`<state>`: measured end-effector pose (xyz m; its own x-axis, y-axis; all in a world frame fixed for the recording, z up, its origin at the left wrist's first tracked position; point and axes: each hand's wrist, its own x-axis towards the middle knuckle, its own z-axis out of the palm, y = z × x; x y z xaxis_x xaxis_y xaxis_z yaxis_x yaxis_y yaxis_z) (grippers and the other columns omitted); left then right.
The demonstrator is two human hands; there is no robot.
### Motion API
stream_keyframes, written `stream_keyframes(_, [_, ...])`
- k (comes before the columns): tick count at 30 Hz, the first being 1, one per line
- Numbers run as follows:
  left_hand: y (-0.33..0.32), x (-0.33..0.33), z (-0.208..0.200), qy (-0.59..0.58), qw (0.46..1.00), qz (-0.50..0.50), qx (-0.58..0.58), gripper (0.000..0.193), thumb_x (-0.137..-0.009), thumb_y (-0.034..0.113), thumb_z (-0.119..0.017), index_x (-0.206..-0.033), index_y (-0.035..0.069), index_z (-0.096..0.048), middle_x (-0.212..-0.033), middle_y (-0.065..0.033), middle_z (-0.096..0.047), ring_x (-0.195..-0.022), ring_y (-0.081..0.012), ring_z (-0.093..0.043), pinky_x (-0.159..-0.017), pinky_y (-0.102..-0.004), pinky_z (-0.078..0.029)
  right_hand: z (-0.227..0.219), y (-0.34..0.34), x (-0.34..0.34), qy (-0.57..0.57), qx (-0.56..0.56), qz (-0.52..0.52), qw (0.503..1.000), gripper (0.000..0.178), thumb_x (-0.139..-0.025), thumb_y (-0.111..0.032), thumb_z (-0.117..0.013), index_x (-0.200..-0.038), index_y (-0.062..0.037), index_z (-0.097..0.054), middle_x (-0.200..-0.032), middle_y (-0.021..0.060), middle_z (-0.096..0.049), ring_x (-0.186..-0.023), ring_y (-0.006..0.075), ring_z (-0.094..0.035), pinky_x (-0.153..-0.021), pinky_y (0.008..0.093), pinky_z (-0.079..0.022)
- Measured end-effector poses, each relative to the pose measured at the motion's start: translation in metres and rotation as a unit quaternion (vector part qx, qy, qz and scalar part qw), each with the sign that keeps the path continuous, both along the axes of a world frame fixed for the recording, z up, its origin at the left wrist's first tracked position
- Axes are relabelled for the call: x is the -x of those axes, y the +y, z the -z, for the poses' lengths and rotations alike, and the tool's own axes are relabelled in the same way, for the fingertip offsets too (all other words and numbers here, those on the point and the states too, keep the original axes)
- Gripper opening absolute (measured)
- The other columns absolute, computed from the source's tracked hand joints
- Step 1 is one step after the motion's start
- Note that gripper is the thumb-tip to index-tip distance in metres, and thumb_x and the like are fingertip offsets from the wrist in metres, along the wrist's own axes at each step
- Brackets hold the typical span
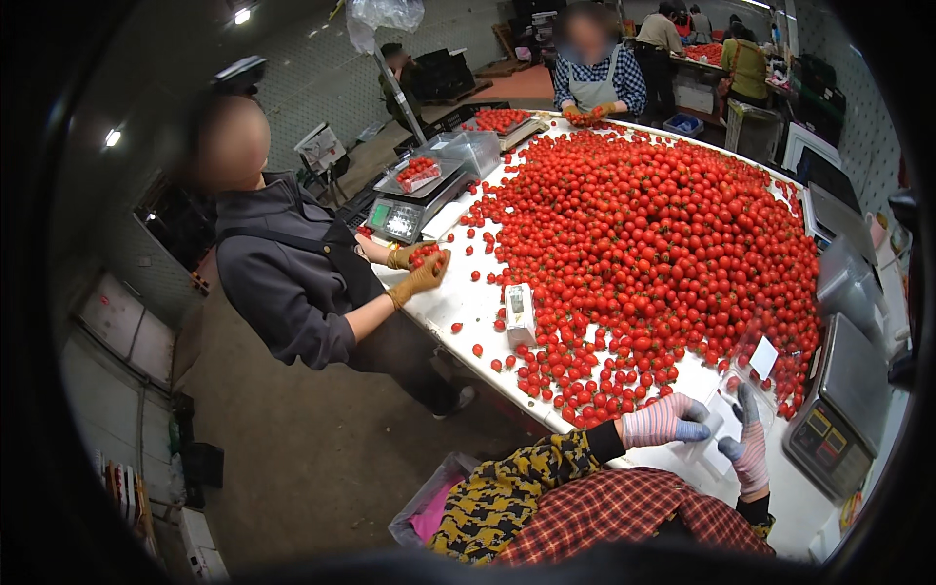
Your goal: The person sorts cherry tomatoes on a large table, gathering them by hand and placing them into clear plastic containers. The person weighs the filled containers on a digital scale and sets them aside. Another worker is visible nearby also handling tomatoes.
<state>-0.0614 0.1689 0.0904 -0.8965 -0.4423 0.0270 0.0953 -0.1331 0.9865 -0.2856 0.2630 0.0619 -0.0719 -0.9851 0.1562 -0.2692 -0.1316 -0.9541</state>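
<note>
The left hand (668, 419) and the right hand (749, 450), both in striped gloves, are gripping a clear plastic punnet (731, 414) between them at the near right edge of the white table (468, 307), fingers curled around its sides. Just beyond it, the big heap of cherry tomatoes (653, 244) is spreading far across the table, and a scale (838, 419) is sitting to the right.

Cherry tomato pile (653, 234) covered most of the white table (478, 302) from centre to upper right, no way across. Bare strip ran along the table's left edge, broken by a small white box (520, 314) and loose tomatoes. Lower right: scale (840, 414) boxed in the clear container (746, 390). Upper-left scale (414, 200) and a co-worker's gloved hands (419, 273) blocked that end.
</note>
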Motion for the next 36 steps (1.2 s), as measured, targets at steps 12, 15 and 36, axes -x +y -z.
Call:
stream_keyframes(12, [0.005,0.054,0.02,-0.092,0.991,-0.03,0.097,0.038,-0.087,0.018,-0.067,-0.119,-0.001,-0.058,-0.11,-0.0095,-0.062,-0.096,-0.0157,-0.058,-0.087,-0.0291,-0.048,-0.05,0.087,0.085,-0.133,-0.023,0.176,0.975,0.063,-0.076,-0.011,-0.076,-0.132,0.0004,-0.048,-0.123,0.0067,-0.058,-0.111,0.0156,-0.055,-0.094,0.0286,-0.045])
stream_keyframes(15, [-0.003,0.061,0.049,-0.16,0.92,-0.135,0.33,0.067,-0.08,0.028,-0.073,-0.133,-0.001,-0.045,-0.11,-0.0161,-0.061,-0.088,-0.023,-0.06,-0.078,-0.0333,-0.05,-0.046,0.112,0.143,-0.03,-0.04,0.338,0.94,0.058,-0.079,-0.006,-0.066,-0.133,0.0012,-0.046,-0.123,0.0086,-0.058,-0.112,0.0143,-0.054,-0.098,0.0265,-0.04])
stream_keyframes(36, [-0.03,0.049,0.055,-0.344,0.865,-0.094,0.353,0.069,-0.083,0.04,-0.064,-0.136,0.002,-0.041,-0.089,-0.013,-0.065,-0.089,-0.0314,-0.062,-0.077,-0.0418,-0.049,-0.033,-0.019,0.013,0.346,-0.076,0.141,0.925,0.044,-0.079,-0.021,-0.067,-0.12,-0.0086,-0.056,-0.127,0.0158,-0.051,-0.117,0.0349,-0.05,-0.099,0.0419,-0.042])
